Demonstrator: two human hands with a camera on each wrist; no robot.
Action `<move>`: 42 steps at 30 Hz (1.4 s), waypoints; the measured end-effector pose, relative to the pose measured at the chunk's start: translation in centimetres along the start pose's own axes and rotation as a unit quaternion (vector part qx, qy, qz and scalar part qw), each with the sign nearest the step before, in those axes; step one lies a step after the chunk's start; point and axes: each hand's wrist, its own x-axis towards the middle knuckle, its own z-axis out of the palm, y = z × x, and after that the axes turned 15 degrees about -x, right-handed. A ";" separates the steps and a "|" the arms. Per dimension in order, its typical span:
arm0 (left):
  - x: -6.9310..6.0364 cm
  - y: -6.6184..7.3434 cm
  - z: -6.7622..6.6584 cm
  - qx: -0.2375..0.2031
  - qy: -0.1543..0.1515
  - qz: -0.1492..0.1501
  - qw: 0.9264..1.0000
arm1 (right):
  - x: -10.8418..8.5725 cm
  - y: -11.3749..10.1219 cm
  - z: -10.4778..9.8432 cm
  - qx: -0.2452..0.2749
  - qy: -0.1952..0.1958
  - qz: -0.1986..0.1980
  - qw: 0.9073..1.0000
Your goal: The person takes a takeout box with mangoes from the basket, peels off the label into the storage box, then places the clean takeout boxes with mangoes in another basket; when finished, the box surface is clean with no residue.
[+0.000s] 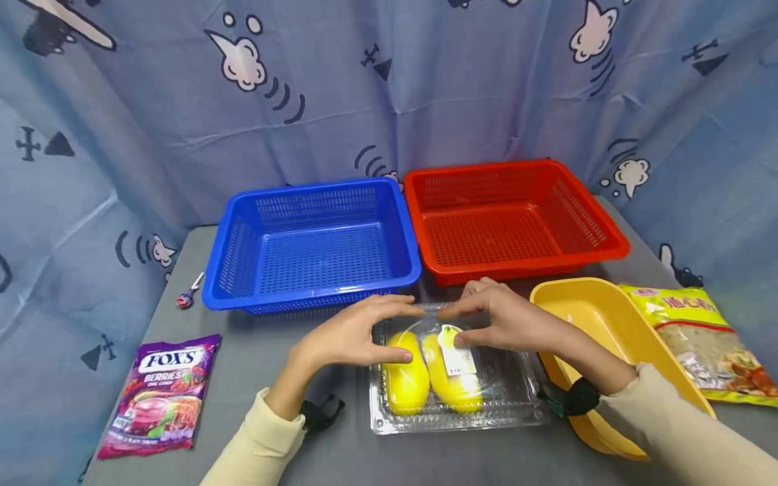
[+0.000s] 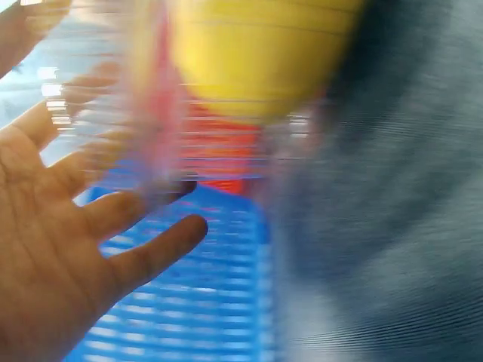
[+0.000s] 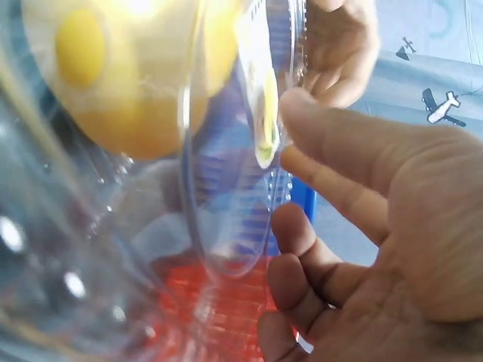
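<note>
1. One blue curtain (image 1: 340, 40), printed with planes and clouds, hangs beyond both hands.
2. A gray table (image 1: 249, 368) lies beneath them.
3. A blue plastic basket (image 1: 322, 260) stands beyond the left hand (image 1: 358, 331); a red plastic basket (image 1: 492, 236) stands beyond the right hand (image 1: 504, 317).
4. A yellow tub (image 1: 602, 324) sits just right of the right hand, partly under that forearm.
5. A clear clamshell container (image 1: 507, 385) lies on the table beneath both hands.
6. A yellow-green food bag (image 1: 699, 344) lies farther right of the right hand, past the tub.
7. A purple Fox's Berries candy bag (image 1: 161, 395) lies well left of the left hand.
8. The left hand is spread, thumb apart from fingers; the right is loosely spread too. Whether either touches the lid, I cannot tell.
9. Two yellow mango-like fruits (image 1: 407, 381) sit inside the container, below the hands.
10. A white label (image 1: 458, 358) is by the right thumb.
11. A lollipop (image 1: 185, 299) lies far left of the left hand.
</note>
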 end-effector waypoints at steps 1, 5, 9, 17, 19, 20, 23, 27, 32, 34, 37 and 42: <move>0.2 -0.4 0.2 -0.009 0.000 -0.001 1.000 | 0.0 -0.1 0.0 -0.002 -0.002 0.000 1.000; 0.5 -1.5 0.6 -0.038 0.010 0.000 0.999 | -0.1 -0.2 0.2 -0.005 0.001 -0.007 1.000; 0.6 -1.9 0.7 -0.053 0.012 0.001 0.998 | -0.3 0.0 0.4 0.002 0.006 -0.007 1.000; 0.8 -2.1 0.7 -0.077 0.001 -0.016 0.997 | -0.2 0.4 0.9 0.039 0.014 0.005 0.999; 0.9 -2.1 0.7 -0.081 -0.001 -0.019 0.997 | -0.2 0.5 1.0 0.040 0.017 0.004 0.999; 0.9 -2.1 0.7 -0.084 -0.002 -0.019 0.996 | -0.2 0.5 1.0 0.039 0.018 0.002 0.999; 0.9 -2.1 0.7 -0.088 -0.003 -0.019 0.996 | -0.1 0.4 1.0 0.023 0.022 -0.009 0.999; 0.8 -2.3 0.7 -0.089 -0.003 -0.017 0.996 | -0.1 0.4 1.2 0.008 0.030 -0.026 0.999; 0.9 -2.3 0.7 -0.089 -0.004 -0.022 0.996 | -0.2 0.3 1.4 0.013 0.044 -0.015 0.999; 0.9 -2.3 0.7 -0.089 -0.004 -0.022 0.996 | -0.1 0.1 1.5 0.010 0.051 -0.004 0.999; 0.9 -2.2 0.7 -0.089 -0.003 -0.019 0.996 | 0.0 -0.2 1.6 0.004 0.060 0.009 0.998; 0.9 -2.1 0.7 -0.094 -0.004 -0.020 0.995 | 0.1 -0.6 1.8 0.010 0.075 0.020 0.997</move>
